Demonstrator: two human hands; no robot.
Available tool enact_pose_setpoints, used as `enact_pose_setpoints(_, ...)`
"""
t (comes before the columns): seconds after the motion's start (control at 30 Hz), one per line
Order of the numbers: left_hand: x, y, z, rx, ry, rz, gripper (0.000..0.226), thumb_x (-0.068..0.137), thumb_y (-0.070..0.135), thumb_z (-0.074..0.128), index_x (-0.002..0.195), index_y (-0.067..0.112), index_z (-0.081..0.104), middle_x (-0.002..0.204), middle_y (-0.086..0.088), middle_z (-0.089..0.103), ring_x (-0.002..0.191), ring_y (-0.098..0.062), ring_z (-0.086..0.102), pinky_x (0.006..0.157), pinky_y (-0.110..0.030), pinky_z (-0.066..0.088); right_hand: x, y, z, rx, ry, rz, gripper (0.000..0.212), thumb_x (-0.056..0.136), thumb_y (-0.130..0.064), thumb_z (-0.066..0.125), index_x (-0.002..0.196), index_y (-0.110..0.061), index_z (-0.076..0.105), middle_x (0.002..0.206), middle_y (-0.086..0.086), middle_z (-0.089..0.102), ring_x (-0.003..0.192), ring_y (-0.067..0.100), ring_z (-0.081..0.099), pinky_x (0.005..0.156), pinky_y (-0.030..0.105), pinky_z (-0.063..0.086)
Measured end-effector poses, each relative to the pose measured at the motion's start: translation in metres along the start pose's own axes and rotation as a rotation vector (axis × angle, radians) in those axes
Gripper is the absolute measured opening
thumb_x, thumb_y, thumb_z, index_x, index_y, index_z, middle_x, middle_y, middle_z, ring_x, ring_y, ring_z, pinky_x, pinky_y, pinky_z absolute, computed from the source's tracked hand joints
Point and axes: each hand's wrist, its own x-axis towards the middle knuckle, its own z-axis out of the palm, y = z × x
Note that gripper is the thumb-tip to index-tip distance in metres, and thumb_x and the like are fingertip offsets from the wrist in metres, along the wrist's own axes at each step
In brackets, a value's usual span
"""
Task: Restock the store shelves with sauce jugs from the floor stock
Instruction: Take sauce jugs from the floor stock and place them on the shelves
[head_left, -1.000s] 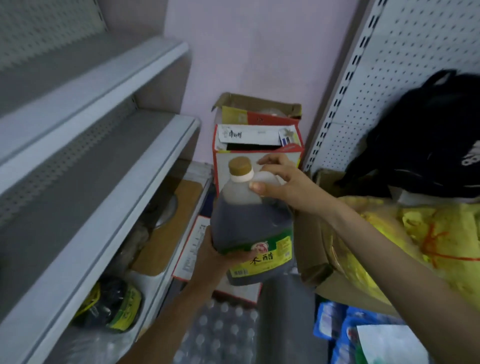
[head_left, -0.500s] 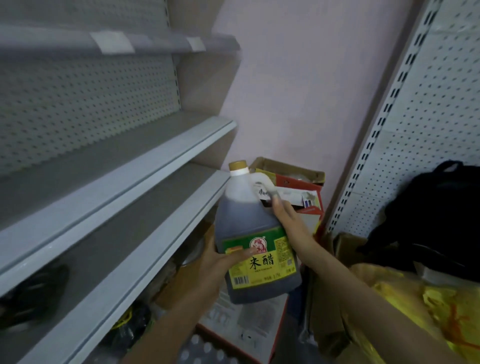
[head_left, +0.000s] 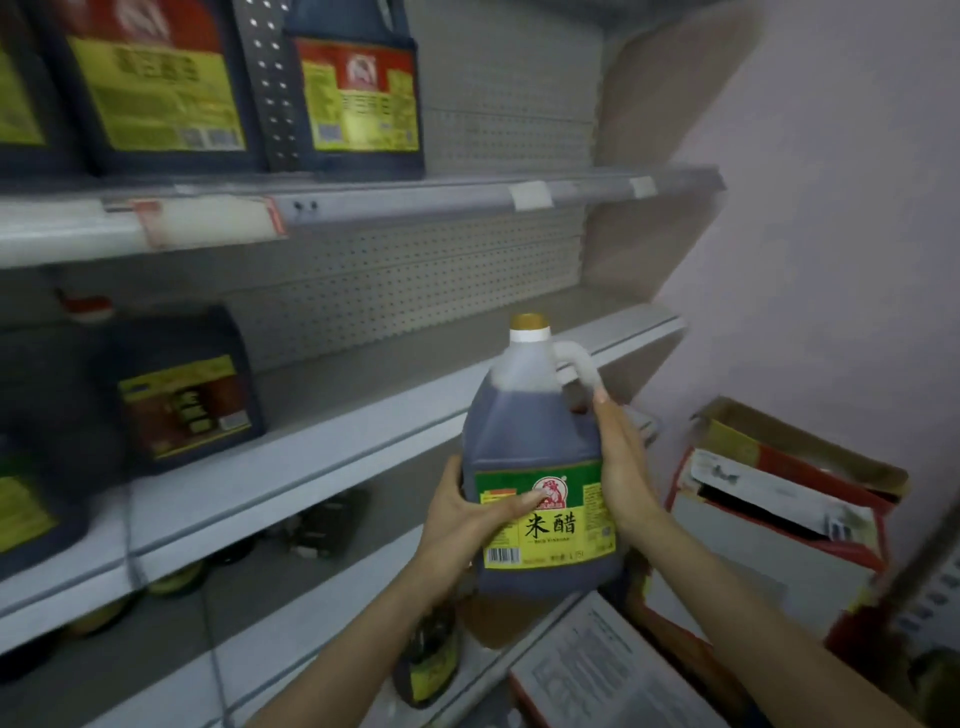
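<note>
Lifted higher than a moment ago, the rice vinegar jug (head_left: 540, 467) is upright just in front of the middle shelf (head_left: 291, 483). The left hand (head_left: 467, 519) grips it with the thumb across the label, and the right hand (head_left: 623, 478) presses flat against its side, fingers straight.

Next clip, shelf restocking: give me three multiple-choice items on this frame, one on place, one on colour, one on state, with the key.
1. Where is the vinegar jug?
A. standing on the top shelf
B. in the air between the left hand and right hand
C. inside a box

2. What colour is its cap?
A. gold
B. blue
C. black

3. How is the jug oriented?
A. on its side
B. upside down
C. upright, capped

Key: 1 B, both hands hold it in front of the middle shelf; 2 A, the cap shows gold; 3 C, the cap sits on top with the base below.
</note>
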Motion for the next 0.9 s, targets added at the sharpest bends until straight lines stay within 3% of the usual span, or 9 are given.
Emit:
enact_pose_setpoints(0.1, -0.006, 0.014, -0.03, 0.003, 0.051, 0.024, 0.08, 0.047, 0.026, 0.088, 0.117, 0.018, 0.05, 0.1, -0.008, 0.073, 0.086, -0.022, 0.072, 0.068, -0.031, 0.059, 0.004, -0.008, 0.035, -0.005, -0.073, -0.056, 0.059, 0.087, -0.065, 0.045, 0.089, -0.008, 0.06, 0.087, 0.011, 0.069, 0.08, 0.022, 0.067, 0.076, 0.041, 0.051)
enact_pose_setpoints(0.27, -0.004, 0.043, -0.084, -0.006, 0.093, 0.046, 0.091, 0.045, 0.032, 0.095, 0.121, 0.018, 0.047, 0.104, -0.011, 0.072, 0.093, -0.031, 0.071, 0.082, -0.05, 0.056, 0.011, -0.032, 0.098, 0.064, -0.149, -0.076, 0.051, 0.083, -0.059, 0.046, 0.086, -0.009, 0.058, 0.083, 0.011, 0.066, 0.072, 0.015, 0.064, 0.072, 0.035, 0.049)
enact_pose_setpoints(0.37, -0.003, 0.061, -0.111, 0.005, 0.111, 0.09, 0.075, 0.053, 0.018, 0.088, 0.117, 0.015, 0.049, 0.096, -0.008, 0.074, 0.085, -0.026, 0.073, 0.067, -0.034, 0.059, 0.019, -0.038, 0.13, 0.102, -0.159, -0.091, 0.054, 0.085, -0.057, 0.045, 0.091, -0.006, 0.061, 0.09, 0.014, 0.069, 0.078, 0.019, 0.066, 0.074, 0.037, 0.051)
enact_pose_setpoints(0.43, -0.002, 0.073, -0.129, 0.054, 0.129, 0.113, 0.071, 0.053, 0.021, 0.085, 0.114, 0.018, 0.05, 0.092, -0.002, 0.075, 0.081, -0.02, 0.073, 0.062, -0.026, 0.057, 0.023, -0.04, 0.15, 0.125, -0.161, -0.091, 0.049, 0.091, -0.052, 0.045, 0.096, -0.008, 0.064, 0.094, 0.014, 0.071, 0.085, 0.023, 0.068, 0.078, 0.04, 0.052)
enact_pose_setpoints(0.53, 0.002, 0.08, -0.156, 0.128, 0.148, 0.107, 0.079, 0.051, 0.029, 0.092, 0.117, 0.018, 0.048, 0.098, -0.002, 0.074, 0.086, -0.018, 0.072, 0.07, -0.031, 0.059, 0.025, -0.038, 0.177, 0.18, -0.164, -0.077, 0.037, 0.096, -0.044, 0.044, 0.096, -0.014, 0.065, 0.094, 0.01, 0.072, 0.085, 0.021, 0.069, 0.076, 0.037, 0.054)
enact_pose_setpoints(0.73, 0.005, 0.076, -0.195, 0.173, 0.207, 0.044, 0.101, 0.038, 0.042, 0.095, 0.123, 0.02, 0.046, 0.104, -0.001, 0.073, 0.089, -0.017, 0.072, 0.08, -0.041, 0.059, 0.025, -0.021, 0.214, 0.22, -0.217, -0.019, 0.038, 0.095, -0.045, 0.042, 0.091, -0.012, 0.062, 0.091, 0.008, 0.071, 0.079, 0.015, 0.069, 0.069, 0.03, 0.054)
enact_pose_setpoints(0.9, 0.015, 0.067, -0.213, 0.148, 0.215, 0.029, 0.082, 0.05, 0.022, 0.092, 0.119, 0.017, 0.048, 0.101, -0.005, 0.074, 0.088, -0.021, 0.072, 0.072, -0.034, 0.059, 0.033, -0.003, 0.235, 0.274, -0.245, 0.019, 0.051, 0.083, -0.053, 0.048, 0.096, -0.006, 0.062, 0.098, 0.018, 0.069, 0.09, 0.032, 0.066, 0.08, 0.045, 0.052)
